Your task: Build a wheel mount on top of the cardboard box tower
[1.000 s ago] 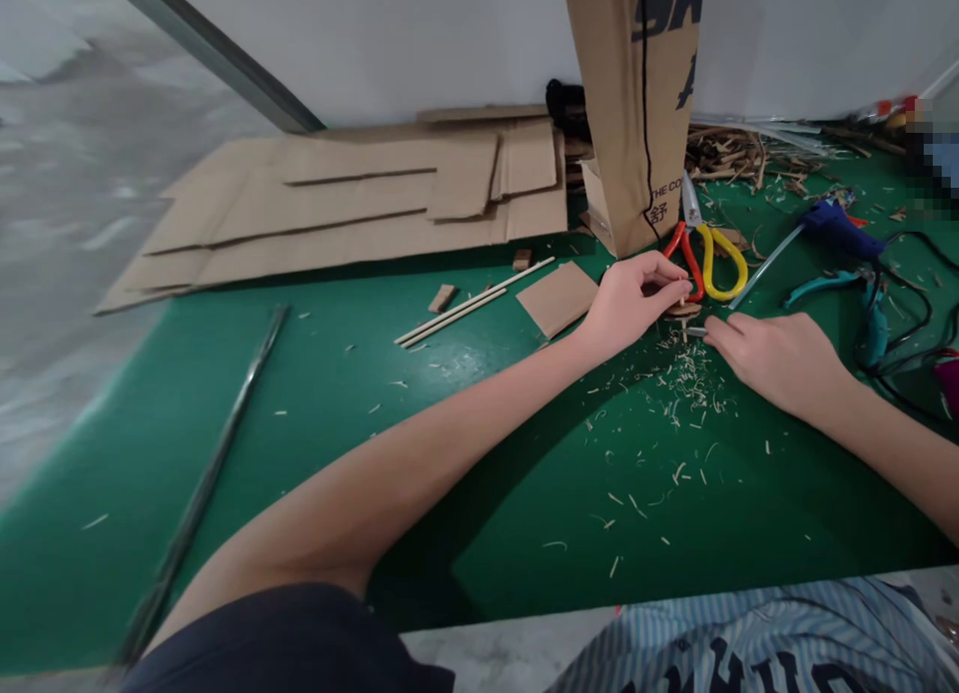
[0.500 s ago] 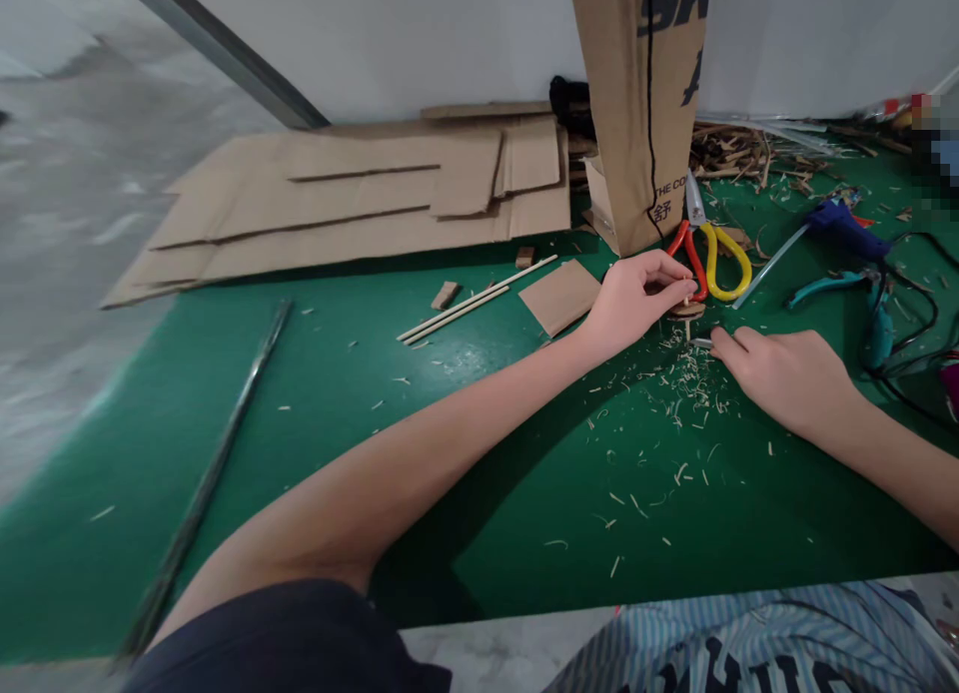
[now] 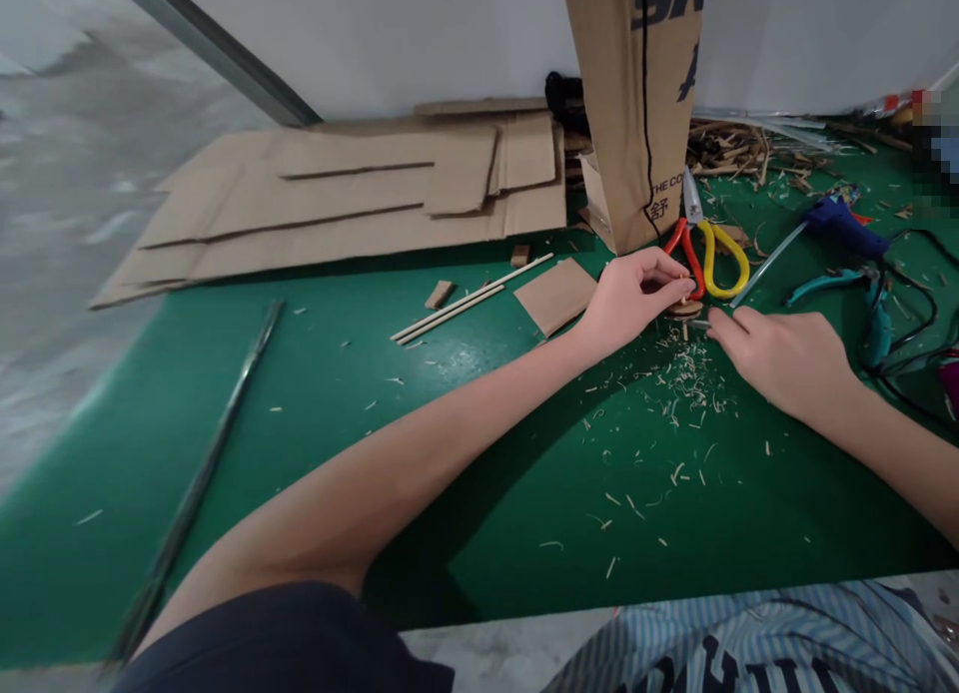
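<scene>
My left hand (image 3: 636, 292) pinches the top of a thin wooden stick with a small round brown disc (image 3: 683, 311) partway along it. The stick's pale lower end sticks out beneath the disc. Close on the right, my right hand (image 3: 779, 358) is closed around a small knife; only its narrow grey blade (image 3: 699, 324) shows, pointing left at the stick just below the disc. Its handle is hidden in my fingers. Fine wood shavings (image 3: 693, 378) lie scattered under both hands. Scissors (image 3: 704, 244) with red and yellow handles rest just behind them.
Cardboard sheets (image 3: 360, 214) lie at the back left, beside a tall cardboard box (image 3: 636, 114). Two thin sticks (image 3: 450, 316) and a cardboard square (image 3: 555, 296) lie left of my hands. On the right are a blue glue gun (image 3: 843, 224), teal-handled pliers (image 3: 878, 329) and black cables.
My right hand has shifted slightly up and left, bringing the blade higher on the stick, close beneath the disc. My left hand keeps its pinch, and the view has moved a little.
</scene>
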### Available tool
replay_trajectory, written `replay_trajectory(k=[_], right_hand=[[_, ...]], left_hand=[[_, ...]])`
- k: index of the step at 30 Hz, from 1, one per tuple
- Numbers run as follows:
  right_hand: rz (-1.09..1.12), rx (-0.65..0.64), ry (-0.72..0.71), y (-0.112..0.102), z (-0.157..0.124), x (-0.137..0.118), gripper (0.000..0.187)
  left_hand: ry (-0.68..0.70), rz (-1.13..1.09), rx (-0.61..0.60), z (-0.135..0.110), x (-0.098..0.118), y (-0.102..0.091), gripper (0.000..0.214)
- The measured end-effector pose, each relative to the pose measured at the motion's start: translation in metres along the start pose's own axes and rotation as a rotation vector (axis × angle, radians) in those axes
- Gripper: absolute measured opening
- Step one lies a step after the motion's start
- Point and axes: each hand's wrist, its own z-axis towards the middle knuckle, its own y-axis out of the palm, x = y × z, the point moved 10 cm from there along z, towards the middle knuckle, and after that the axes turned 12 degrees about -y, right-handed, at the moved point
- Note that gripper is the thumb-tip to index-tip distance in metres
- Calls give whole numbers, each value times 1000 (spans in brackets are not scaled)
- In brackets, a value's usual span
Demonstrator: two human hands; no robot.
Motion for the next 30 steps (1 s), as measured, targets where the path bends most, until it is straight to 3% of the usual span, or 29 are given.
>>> replay_trajectory(k=[8,18,25,30], right_hand=[[-37,37,-29,1,3,5,35],[11,-22,-29,15,-8,9,38],[75,66,28,3,-3,17,48],[90,27,14,8,4,12,45]], left_hand=[[25,-20,-12,0,1,1,8],[52,44,-2,0,0,2,7],[23,-12,-28,1,-1,3,8],[-8,-27,-21,1,-2,2,9]])
